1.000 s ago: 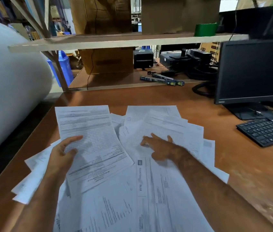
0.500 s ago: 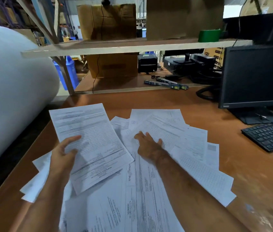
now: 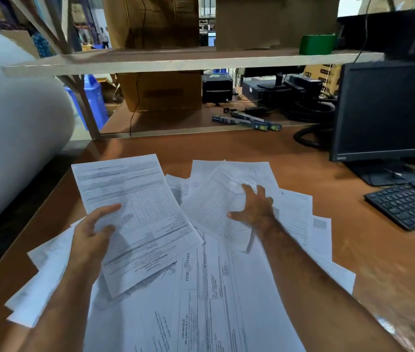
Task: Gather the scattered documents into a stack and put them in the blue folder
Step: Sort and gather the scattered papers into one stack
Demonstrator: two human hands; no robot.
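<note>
Several white printed documents (image 3: 226,288) lie scattered and overlapping on the brown desk (image 3: 353,250). My left hand (image 3: 92,237) grips a printed sheet, or a thin pile of sheets (image 3: 135,207), by its lower left edge and holds it lifted over the others. My right hand (image 3: 254,209) has its fingers spread on a crumpled sheet (image 3: 209,209) and lifts its edge off the pile. No blue folder is in view.
A black monitor (image 3: 391,107) and keyboard (image 3: 409,201) stand at the right. A large white roll (image 3: 10,123) fills the left side. A shelf (image 3: 175,62) with cardboard boxes and a green tape roll (image 3: 317,44) hangs over the far desk edge.
My right hand has moved up and to the right across the papers and taken hold of a sheet, which now bends upward. My left hand keeps its sheet.
</note>
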